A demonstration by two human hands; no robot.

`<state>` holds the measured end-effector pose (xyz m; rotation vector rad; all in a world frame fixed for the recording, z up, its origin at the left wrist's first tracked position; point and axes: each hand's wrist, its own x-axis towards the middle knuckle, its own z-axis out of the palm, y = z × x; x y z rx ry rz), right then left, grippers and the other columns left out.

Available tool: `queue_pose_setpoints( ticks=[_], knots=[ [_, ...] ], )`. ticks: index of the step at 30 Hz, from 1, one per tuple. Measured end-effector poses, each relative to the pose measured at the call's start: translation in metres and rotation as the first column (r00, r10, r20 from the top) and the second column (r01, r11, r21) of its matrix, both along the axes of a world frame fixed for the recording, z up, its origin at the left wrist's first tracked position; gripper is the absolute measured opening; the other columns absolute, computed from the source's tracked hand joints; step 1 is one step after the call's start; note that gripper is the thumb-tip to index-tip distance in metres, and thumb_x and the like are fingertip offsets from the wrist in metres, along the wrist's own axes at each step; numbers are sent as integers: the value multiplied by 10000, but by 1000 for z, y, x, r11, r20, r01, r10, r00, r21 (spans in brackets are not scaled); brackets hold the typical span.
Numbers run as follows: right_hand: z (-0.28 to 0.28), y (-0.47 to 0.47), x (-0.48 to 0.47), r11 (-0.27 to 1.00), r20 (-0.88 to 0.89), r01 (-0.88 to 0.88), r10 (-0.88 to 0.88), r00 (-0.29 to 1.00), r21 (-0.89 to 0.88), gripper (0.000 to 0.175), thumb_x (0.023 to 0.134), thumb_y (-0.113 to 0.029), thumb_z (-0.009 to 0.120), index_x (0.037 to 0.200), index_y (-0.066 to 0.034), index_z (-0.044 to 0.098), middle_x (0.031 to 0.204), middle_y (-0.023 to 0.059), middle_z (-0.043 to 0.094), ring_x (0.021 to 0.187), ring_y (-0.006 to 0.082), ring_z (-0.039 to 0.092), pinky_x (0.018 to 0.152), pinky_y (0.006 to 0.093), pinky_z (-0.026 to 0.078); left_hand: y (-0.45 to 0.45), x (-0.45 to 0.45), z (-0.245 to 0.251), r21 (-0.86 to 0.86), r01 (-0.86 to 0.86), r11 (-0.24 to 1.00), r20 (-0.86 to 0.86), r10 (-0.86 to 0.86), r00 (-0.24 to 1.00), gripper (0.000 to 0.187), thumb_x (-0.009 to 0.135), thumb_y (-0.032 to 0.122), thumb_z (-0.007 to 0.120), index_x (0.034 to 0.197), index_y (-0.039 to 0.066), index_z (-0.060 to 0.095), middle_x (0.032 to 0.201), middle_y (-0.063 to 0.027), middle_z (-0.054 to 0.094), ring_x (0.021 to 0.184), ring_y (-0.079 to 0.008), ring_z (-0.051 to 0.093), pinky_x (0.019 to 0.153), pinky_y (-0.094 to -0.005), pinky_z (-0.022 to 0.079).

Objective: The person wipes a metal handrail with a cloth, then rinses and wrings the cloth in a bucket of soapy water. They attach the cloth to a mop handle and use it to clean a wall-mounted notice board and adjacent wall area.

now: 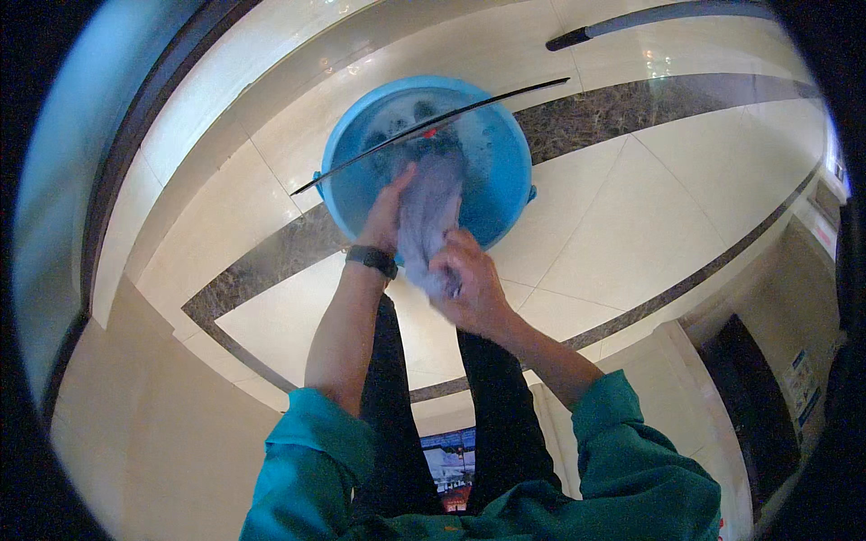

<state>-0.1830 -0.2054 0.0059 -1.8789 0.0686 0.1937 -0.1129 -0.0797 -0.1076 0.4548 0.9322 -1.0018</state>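
A wet-looking greyish cloth (pixel 427 213) hangs between my hands over a round blue plastic bucket (pixel 519 169). My left hand (pixel 387 215) holds the cloth's left side, thumb stretched along it. Lower down, my right hand (pixel 477 287) grips the bunched near end, slightly blurred. Sudsy water (pixel 399 111) fills part of the bucket. What looks like a squeegee (pixel 487 103), with a long thin dark blade and a small red part near its middle, lies slantwise across the bucket. The cloth hides its near side, so I cannot tell whether they touch.
A pole with a black end (pixel 568 39) lies on the tiled floor (pixel 595 203) beyond the bucket at right. Dark marble bands cross the tiles. A dark-framed glass panel (pixel 74 203) rises at left. At lower right is a dark panel (pixel 747 406) in a pale wall.
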Motion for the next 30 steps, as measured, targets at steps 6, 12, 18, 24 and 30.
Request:
queue_pose_setpoints(
  ticks=[6, 12, 18, 24, 30],
  knots=[
    [20, -17, 10, 961, -212, 27, 33, 977, 276, 379, 623, -158, 752, 893, -72, 501, 873, 71, 506, 843, 221, 516, 717, 327, 429, 5, -24, -5, 142, 366, 920, 353, -392, 850, 391, 892, 213, 454, 1216, 1, 408, 1117, -170, 550, 903, -260, 588, 792, -354, 499],
    [-104, -49, 45, 798, -544, 546, -349, 764, 256, 492, 738, -232, 699, 1133, -54, 464, 1058, 81, 542, 992, 189, 516, 846, 339, 436, 9, -37, 23, 86, -7, 996, 15, 6, 1000, 340, 890, 168, 404, 1195, 18, 414, 1160, -155, 510, 1026, -289, 530, 892, -395, 443],
    [-148, -24, 23, 145, -816, 804, 48, 576, 576, 621, 779, -473, 595, 1225, -79, 414, 1165, 138, 500, 1061, 263, 492, 920, 403, 397, 7, -30, 52, 186, -21, 982, 70, 8, 997, 377, 887, 211, 438, 1213, 25, 409, 1207, -130, 491, 1050, -289, 518, 915, -428, 417],
    [-121, -7, 14, -37, -654, 653, -45, 755, 757, 509, 795, -349, 617, 1195, -86, 444, 1108, 118, 529, 1009, 266, 522, 853, 414, 451, 16, -25, 48, -31, -60, 998, 4, 61, 998, 483, 856, 271, 536, 1235, 12, 385, 1199, -140, 494, 1068, -281, 509, 930, -372, 409],
    [-140, -13, 36, 554, -729, 723, -274, 627, 413, 377, 737, -143, 661, 1073, -60, 511, 1004, 101, 568, 884, 221, 575, 774, 357, 490, 6, -25, 35, 605, 408, 684, 580, -729, 363, 879, 657, 326, 761, 1289, 1, 243, 1163, -195, 512, 1050, -272, 524, 900, -377, 425]
  ],
)
